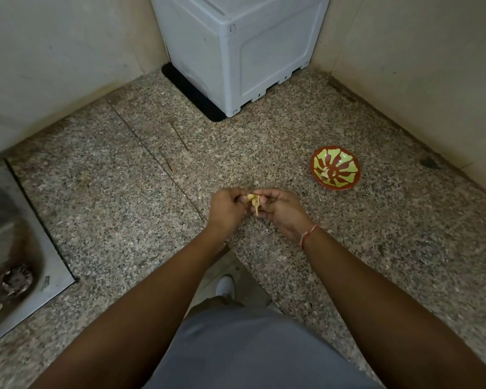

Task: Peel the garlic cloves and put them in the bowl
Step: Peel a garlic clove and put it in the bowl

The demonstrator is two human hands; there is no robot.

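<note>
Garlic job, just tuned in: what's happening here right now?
A person stands at a granite counter and holds a garlic clove between both hands. The left hand and the right hand both pinch it, and a strip of skin hangs down from it, so peeling is under way. The bowl sits on the counter to the right, apart from the hands, with a few pale cloves already inside.
</note>
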